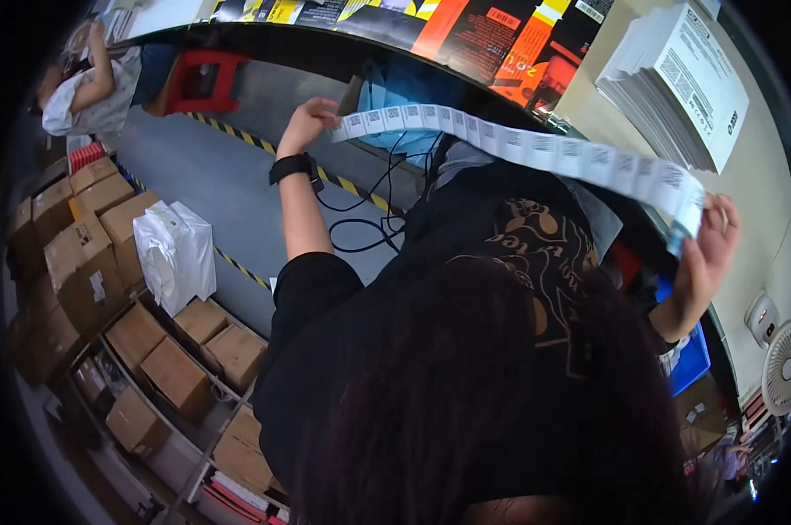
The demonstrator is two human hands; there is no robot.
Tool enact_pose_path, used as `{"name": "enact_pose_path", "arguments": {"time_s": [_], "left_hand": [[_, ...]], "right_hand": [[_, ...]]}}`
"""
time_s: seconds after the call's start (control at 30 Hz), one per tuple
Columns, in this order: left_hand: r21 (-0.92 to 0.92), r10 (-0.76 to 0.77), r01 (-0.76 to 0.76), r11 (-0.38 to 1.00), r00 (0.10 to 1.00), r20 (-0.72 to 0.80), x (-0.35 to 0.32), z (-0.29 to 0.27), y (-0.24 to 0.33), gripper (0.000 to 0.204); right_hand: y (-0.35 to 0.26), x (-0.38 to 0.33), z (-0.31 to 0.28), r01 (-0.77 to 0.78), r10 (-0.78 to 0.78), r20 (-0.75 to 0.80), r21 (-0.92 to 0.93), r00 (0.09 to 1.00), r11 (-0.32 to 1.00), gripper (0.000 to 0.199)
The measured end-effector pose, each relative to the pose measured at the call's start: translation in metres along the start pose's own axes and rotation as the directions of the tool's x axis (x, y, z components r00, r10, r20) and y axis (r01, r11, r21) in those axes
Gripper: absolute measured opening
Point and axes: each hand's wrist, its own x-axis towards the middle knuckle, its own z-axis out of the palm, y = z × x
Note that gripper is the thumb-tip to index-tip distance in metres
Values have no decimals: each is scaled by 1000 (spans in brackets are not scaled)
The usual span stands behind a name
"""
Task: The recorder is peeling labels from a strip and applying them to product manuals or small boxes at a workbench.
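A long strip of white labels, printed with small dark codes, stretches in a shallow arc between my two hands. My left hand, with a black watch on its wrist, pinches the free left end. The right end gathers into a roll, and my right hand is closed on it with the thumb below. In front of my dark shirt the strip hangs across, close to the table's edge.
Orange, black and yellow printed boxes line the table beside a stack of white printed sheets. A white fan stands at the right. Cardboard boxes fill shelving on the left, near a white bag. Another person sits by a red stool.
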Motion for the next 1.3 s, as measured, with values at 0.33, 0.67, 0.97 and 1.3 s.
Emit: {"name": "enact_pose_path", "arguments": {"time_s": [0.33,0.67,0.97,1.3], "left_hand": [[-286,571,-502,816,778,264,-39,105,151,54],[-563,422,-194,803,853,307,-55,161,196,45],[-563,462,-252,787,845,268,-52,140,190,32],[-505,461,-327,798,872,164,-56,101,174,33]], "right_hand": [[26,33,103,-426,331,558,46,761,903,39],[31,27,92,-767,475,626,352,619,536,43],[31,18,78,-601,361,669,161,649,783,56],[29,15,74,-353,272,531,57,802,934,60]]}}
